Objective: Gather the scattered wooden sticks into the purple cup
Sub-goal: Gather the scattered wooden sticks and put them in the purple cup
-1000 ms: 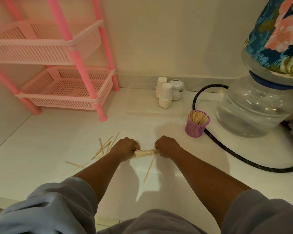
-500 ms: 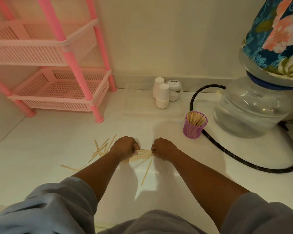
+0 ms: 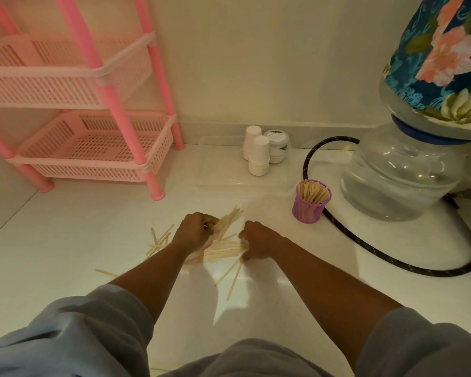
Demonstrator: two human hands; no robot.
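A purple mesh cup point(image 3: 309, 205) stands on the white floor, right of centre, with several wooden sticks upright in it. My left hand point(image 3: 196, 232) is closed on a bundle of wooden sticks point(image 3: 229, 219) that fans out up and to the right. My right hand point(image 3: 257, 244) presses on one end of a flat pile of sticks point(image 3: 220, 251) lying between my hands. Loose sticks point(image 3: 159, 240) lie left of my left hand, one point(image 3: 105, 272) further left, and two point(image 3: 233, 276) below the pile.
A pink plastic rack point(image 3: 93, 148) stands at the back left. White paper cups point(image 3: 259, 156) and a small jar point(image 3: 278, 145) sit on a clear tray point(image 3: 218, 170) by the wall. A black hose point(image 3: 370, 254) curls around a water bottle point(image 3: 403, 170) at right.
My left hand has lifted part of the bundle, which now tilts up toward the right. The rest of the sticks lie spread flat under my right hand. The view has shifted slightly.
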